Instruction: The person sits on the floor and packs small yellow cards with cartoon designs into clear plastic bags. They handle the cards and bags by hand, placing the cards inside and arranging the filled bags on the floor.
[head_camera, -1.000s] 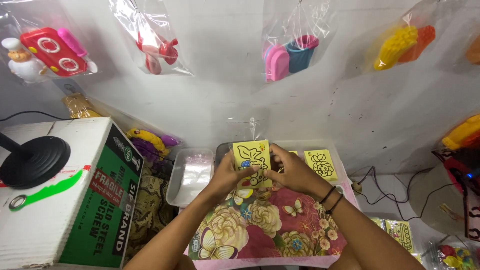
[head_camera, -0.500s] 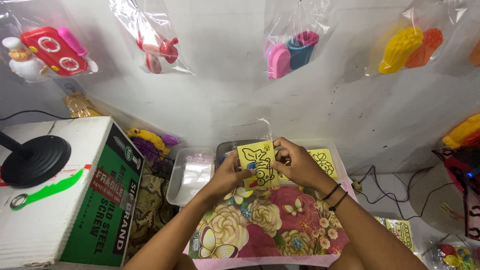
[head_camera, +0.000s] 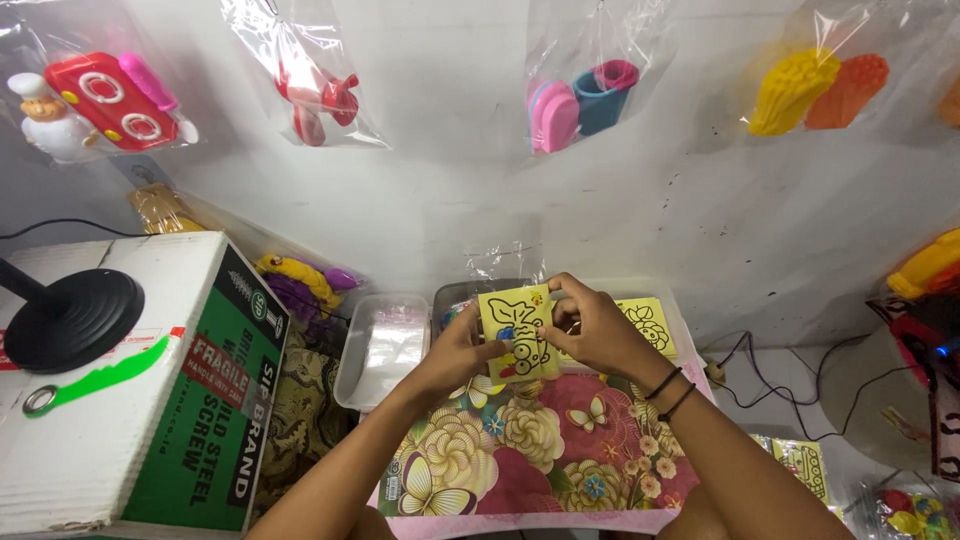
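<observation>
From the head camera, both hands meet over the far edge of a flower-patterned cloth (head_camera: 520, 450) that covers the work surface, and between them they hold up a small yellow card (head_camera: 516, 334) printed with a black outline drawing and a few coloured spots. The left hand (head_camera: 458, 352) closes on the card from its left and lower side, thumb across the face near the bottom; the right hand (head_camera: 592, 332) pinches the upper right corner, fingers curled over the top edge. Both grips are closed on the card, so it hangs in the air, upright and slightly tilted, long axis near vertical, face toward the camera. The card sits directly between the two hands, touching both, neither one clearly nearer. Just behind and to the right of the right hand lies a second yellow card (head_camera: 652, 322) of the same kind, in a shallow tray. To the left of the hands stands a clear plastic tub (head_camera: 385, 352) holding flat transparent sleeves, and a crumpled clear bag (head_camera: 505, 262) shows just beyond the card. Farther left a cardboard box (head_camera: 120, 400) carries a black round base (head_camera: 70, 318). Toys in clear bags (head_camera: 585, 95) hang on the far wall
</observation>
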